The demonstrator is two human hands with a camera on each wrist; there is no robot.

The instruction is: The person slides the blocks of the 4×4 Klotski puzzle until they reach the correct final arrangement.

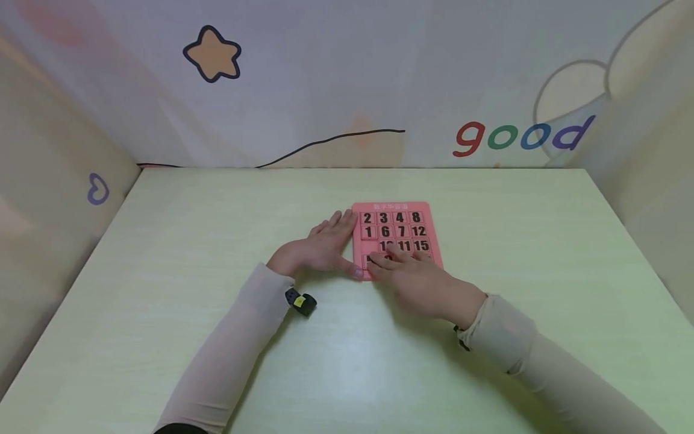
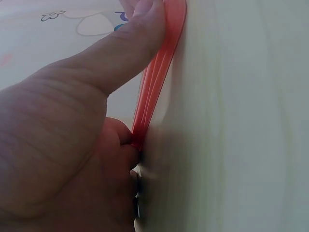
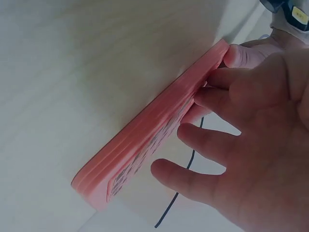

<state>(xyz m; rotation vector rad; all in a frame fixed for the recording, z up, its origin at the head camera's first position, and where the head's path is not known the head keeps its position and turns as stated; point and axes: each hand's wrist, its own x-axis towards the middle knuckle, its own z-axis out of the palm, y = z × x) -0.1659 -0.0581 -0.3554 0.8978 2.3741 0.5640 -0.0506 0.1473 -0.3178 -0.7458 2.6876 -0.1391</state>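
A pink number sliding puzzle (image 1: 390, 207) lies flat on the table, its black-numbered tiles in rows. An uncovered gap shows at the left of the third row. Along the puzzle's left edge rests my left hand (image 1: 325, 246), its fingers extended and its thumb touching the near left corner. In the left wrist view, the thumb (image 2: 130, 48) lies against the red side of the frame. From the near right, my right hand (image 1: 420, 283) reaches over the lower tiles with spread fingers and covers part of the bottom row. Its fingertips are around the lower left tiles.
The pale green table (image 1: 217, 253) extends around the puzzle on every side. A printed wall (image 1: 325, 72) with a star and the word "good" rises behind its far edge. A black strap device (image 1: 302, 301) sits at my left wrist.
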